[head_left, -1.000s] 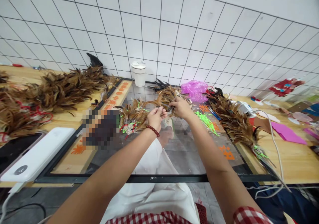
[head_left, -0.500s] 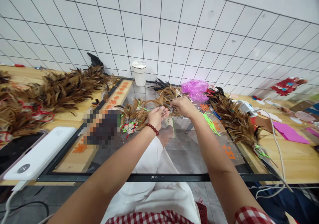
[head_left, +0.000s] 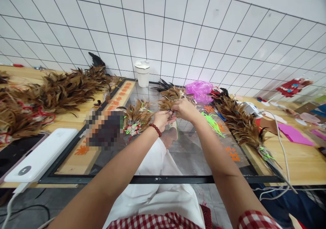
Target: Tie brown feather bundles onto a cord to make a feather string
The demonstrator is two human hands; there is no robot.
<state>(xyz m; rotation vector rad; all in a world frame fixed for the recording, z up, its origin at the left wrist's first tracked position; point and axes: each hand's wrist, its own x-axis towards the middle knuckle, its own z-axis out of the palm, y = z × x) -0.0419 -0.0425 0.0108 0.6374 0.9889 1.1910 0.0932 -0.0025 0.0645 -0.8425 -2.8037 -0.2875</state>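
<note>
My left hand point(head_left: 162, 121), with a red bead bracelet point(head_left: 155, 129) at the wrist, is closed, its fingertips pinched together above the glass tabletop. Against it, my right hand point(head_left: 185, 108) is closed too, fingers bent down to meet the left fingertips. Whatever is small between them is hidden by the fingers. Just behind the hands lies a bunch of brown feathers point(head_left: 171, 95) with dark tips. Left of my left hand sits another feather bunch point(head_left: 139, 115) with red and green strings. Bright green cords point(head_left: 213, 123) lie to the right of my right wrist.
A lidded white cup point(head_left: 142, 73) stands by the tiled wall, and a pink plastic bag point(head_left: 199, 90) lies near it. Long feather garlands flank the glass, left point(head_left: 68, 89) and right point(head_left: 236, 120). A white power bank point(head_left: 42, 154) is at the left, a cable point(head_left: 282, 147) at the right.
My hands have come together: the fingertips, a little apart before, now meet. My left hand has turned and moved slightly right, and its fingers have closed more.
</note>
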